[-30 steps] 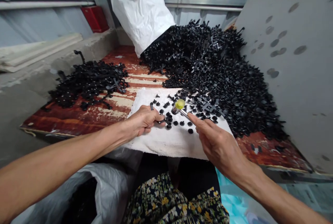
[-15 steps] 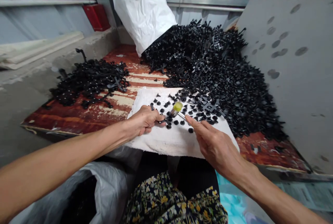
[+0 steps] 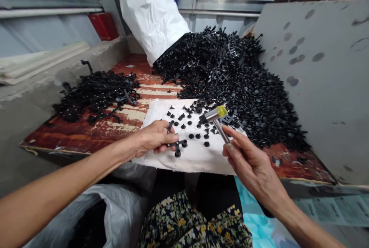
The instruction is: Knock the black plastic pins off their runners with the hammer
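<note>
Over the left part of the white cloth (image 3: pixel 161 159), my left hand (image 3: pixel 157 136) is closed on a black plastic sprue (image 3: pixel 176 143), a branched piece with round-headed ends. My right hand (image 3: pixel 248 159) grips a small mallet (image 3: pixel 213 115) by its handle. The mallet has a metal body with a yellow face on one end and a black face on the other; its head is raised above the cloth. Loose black plastic clips (image 3: pixel 197 136) with round heads are scattered on the cloth between and beyond my hands.
A large heap of black plastic parts (image 3: pixel 248 98) covers the table's right and back, spilling from a white sack (image 3: pixel 152 13). A smaller pile of black sprues (image 3: pixel 98 94) lies left on the worn red table (image 3: pixel 66 134). A grey board (image 3: pixel 323 98) stands at right; an open sack (image 3: pixel 118 205) is below left.
The mallet has lifted from near the sprue and moved right, its head turning. My left hand has shifted slightly left and down, turning the sprue. The whole view has shifted a little.
</note>
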`<state>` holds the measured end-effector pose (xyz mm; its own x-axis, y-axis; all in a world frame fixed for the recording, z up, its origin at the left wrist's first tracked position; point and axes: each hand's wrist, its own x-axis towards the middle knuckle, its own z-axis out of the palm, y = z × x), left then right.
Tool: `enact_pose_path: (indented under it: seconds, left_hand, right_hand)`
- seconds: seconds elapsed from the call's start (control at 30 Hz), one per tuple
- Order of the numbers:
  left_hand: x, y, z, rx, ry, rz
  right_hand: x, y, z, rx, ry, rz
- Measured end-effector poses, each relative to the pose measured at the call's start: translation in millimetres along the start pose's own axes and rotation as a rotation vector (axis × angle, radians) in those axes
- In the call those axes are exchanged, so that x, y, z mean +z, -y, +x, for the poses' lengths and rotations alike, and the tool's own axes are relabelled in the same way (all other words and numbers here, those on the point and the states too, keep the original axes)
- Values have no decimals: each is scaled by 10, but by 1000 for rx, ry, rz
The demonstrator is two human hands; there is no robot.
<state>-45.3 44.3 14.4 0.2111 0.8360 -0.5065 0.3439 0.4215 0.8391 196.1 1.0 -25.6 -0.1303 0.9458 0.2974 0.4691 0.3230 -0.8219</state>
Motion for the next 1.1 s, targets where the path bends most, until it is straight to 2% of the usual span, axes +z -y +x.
enact_pose_path:
  seconds: [0.07, 0.13, 0.33, 0.57, 0.83, 1.1]
  left_hand:
    - [68, 34, -13, 69, 125, 32]
    - [131, 65, 14, 142, 191, 89]
    - [152, 124, 127, 256, 204, 243]
    - [139, 151, 125, 160, 203, 184]
    - [109, 162, 144, 108, 219, 75]
    - [124, 122, 151, 102, 215, 96]
  right_hand:
    - [6, -21, -60, 140, 41, 105]
    - [23, -43, -103, 218, 84, 179]
    - [0, -123, -151, 289, 22, 263]
    - [-6, -165, -175, 366, -14, 351]
    - [-11, -173, -159, 371, 11, 349]
    - [-13, -171, -145, 341, 11, 319]
